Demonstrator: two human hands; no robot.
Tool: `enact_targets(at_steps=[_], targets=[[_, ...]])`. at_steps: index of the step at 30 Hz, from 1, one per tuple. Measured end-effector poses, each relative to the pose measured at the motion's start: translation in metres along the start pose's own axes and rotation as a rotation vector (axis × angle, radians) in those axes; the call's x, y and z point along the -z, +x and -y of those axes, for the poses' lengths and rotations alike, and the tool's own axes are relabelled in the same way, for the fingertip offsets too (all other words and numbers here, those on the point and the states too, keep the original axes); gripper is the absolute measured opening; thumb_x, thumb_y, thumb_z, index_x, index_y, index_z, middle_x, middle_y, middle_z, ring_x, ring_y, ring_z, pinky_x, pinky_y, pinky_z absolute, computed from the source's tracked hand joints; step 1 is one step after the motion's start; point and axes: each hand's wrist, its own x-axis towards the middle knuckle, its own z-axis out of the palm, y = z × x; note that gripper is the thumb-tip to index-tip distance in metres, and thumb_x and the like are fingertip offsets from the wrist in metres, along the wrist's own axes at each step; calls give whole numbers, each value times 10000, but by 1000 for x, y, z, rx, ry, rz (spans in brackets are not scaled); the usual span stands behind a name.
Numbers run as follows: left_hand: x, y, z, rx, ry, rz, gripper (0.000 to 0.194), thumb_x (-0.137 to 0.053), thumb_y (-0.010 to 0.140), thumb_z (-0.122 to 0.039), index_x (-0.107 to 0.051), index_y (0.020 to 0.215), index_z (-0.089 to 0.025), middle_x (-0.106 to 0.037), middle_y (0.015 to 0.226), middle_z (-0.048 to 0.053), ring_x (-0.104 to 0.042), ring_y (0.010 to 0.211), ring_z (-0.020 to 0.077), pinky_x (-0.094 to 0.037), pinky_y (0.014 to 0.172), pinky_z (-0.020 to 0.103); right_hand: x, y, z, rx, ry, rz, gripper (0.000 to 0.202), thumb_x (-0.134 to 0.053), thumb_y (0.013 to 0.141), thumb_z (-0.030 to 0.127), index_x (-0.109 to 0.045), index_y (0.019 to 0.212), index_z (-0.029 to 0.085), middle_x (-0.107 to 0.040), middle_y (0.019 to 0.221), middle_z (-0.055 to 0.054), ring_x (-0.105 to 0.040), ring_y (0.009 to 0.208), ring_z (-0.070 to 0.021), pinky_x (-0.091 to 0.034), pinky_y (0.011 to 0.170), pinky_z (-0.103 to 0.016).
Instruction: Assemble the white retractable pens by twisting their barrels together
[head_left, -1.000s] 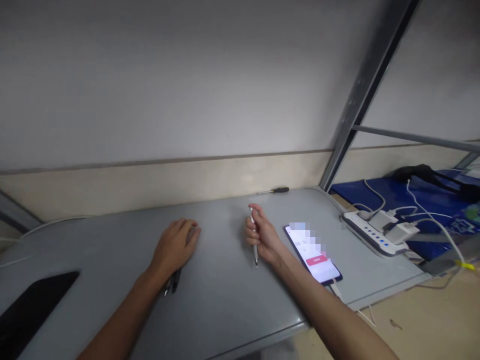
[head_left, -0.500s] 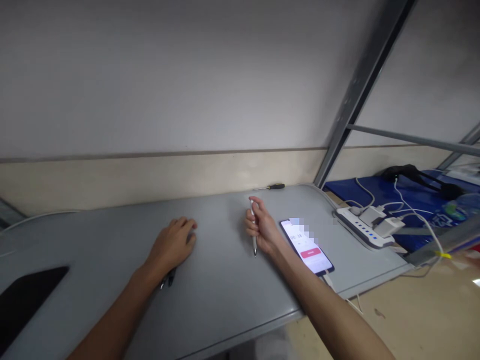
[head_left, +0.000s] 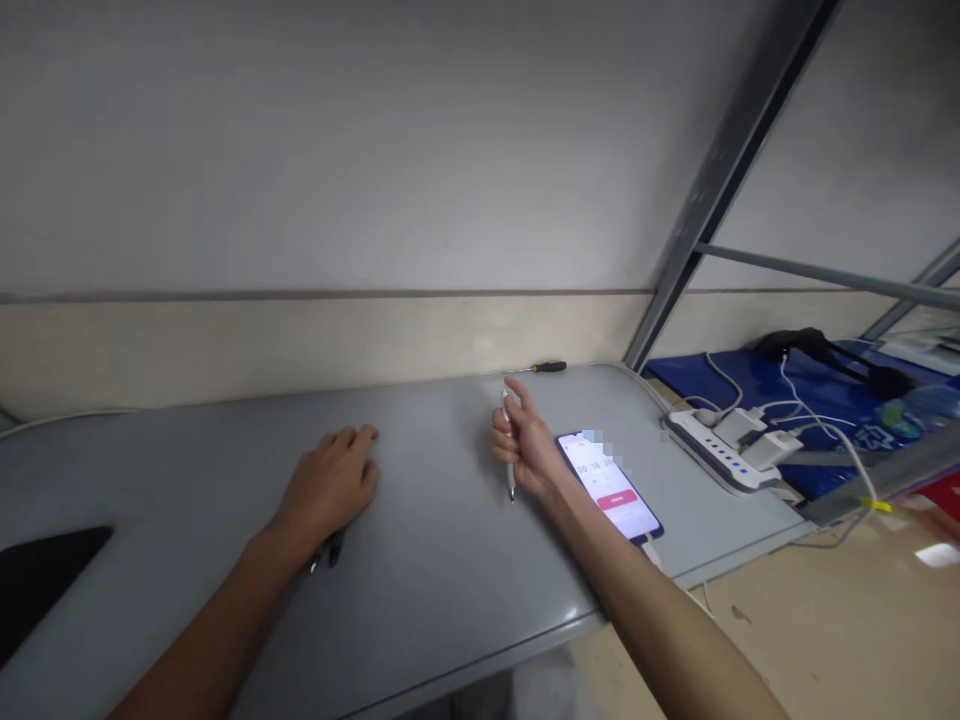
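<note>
Clasping white pen (head_left: 511, 479) | right hand (head_left: 531, 447): fingers curled | left hand (head_left: 328, 487): palm down, fingers unclear

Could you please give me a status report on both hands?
Right hand gripping white pen, tip down. Left hand over dark pen-like items, grip unclear. Phone close beside right forearm.

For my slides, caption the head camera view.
Right hand gripping a white pen near a lit phone on a gray table; left hand, palm down, over dark pens.

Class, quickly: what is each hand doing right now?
Left hand: palm down over dark pens; whether it grips them cannot be told.
Right hand: closed around a white pen, tip down.
</note>
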Motion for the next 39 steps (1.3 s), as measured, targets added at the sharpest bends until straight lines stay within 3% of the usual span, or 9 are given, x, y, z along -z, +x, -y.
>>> enact_targets(at_steps=[4, 7, 12, 17, 21, 24, 31, 36, 39], targets=[[0, 0, 1, 6, 13, -8, 390, -360, 890, -218, -553, 1213, -111, -625, 1121, 161, -561, 1068, 322, -457, 875, 435, 2, 2, -1, 19, -9, -17, 283, -654, 860, 363, -428, 1018, 301, -371, 563, 107, -192, 411, -49, -56, 398, -167], [-1, 1, 2, 20, 33, -3, 391, -363, 889, -211, -555, 1214, -109, -623, 1114, 163, -552, 1072, 331, -454, 859, 435, 0, 2, -1, 11, -42, -76, 346, -663, 841, 379, -424, 1080, 306, -393, 568, 111, -205, 412, -50, -75, 398, -160], [-1, -1, 2, -6, 61, -28, 351, -359, 895, -219, -590, 1144, -127, -631, 1057, 150, -549, 1012, 321, -449, 827, 429, -4, -2, 3, 30, -303, -92, 338, -651, 817, 438, -515, 1066, 255, -442, 605, 86, -313, 437, -62, -172, 394, -171], [-4, -2, 3, -13, 75, -59, 372, -380, 879, -249, -624, 1136, -135, -614, 1089, 158, -514, 1045, 345, -443, 819, 446, 7, 0, 8, 228, -971, -221, 198, -599, 835, 370, -626, 860, 175, -608, 706, -8, -565, 654, -142, -420, 619, -265], [-8, 0, 4, -23, 25, -53, 391, -358, 873, -252, -634, 1131, -148, -627, 1105, 149, -512, 1044, 341, -434, 839, 462, 16, 2, 9, 296, -1470, -327, 157, -623, 811, 264, -696, 888, 148, -679, 991, -108, -595, 976, -237, -418, 873, -360], [-9, 1, 4, -43, 9, -53, 394, -343, 879, -276, -633, 1117, -157, -642, 1123, 139, -511, 1048, 346, -428, 837, 471, 15, 0, 7, 176, -1726, -369, 194, -620, 816, 246, -732, 947, 156, -655, 1101, -137, -522, 1118, -313, -365, 944, -448], [-9, 3, 4, -79, -56, -60, 371, -345, 878, -313, -657, 1030, -182, -698, 1063, 123, -538, 1016, 349, -424, 812, 480, 10, -4, 3, -8, -1865, -309, 349, -572, 792, 153, -720, 1102, 208, -591, 1228, -130, -485, 1163, -310, -384, 914, -424], [-14, 4, 6, -78, -52, -94, 360, -357, 889, -311, -668, 1042, -214, -709, 1070, 115, -543, 1016, 350, -428, 816, 494, 10, -5, 5, 7, -1867, -302, 456, -552, 765, 110, -662, 1199, 197, -598, 1195, -154, -497, 1134, -316, -412, 877, -418], [-16, 5, 6, -89, -66, -109, 342, -377, 887, -318, -674, 1022, -220, -709, 1054, 120, -548, 1009, 355, -433, 810, 501, 11, -5, 5, 4, -1875, -296, 432, -558, 745, 99, -679, 1151, 186, -589, 1198, -162, -494, 1136, -329, -421, 869, -426]])
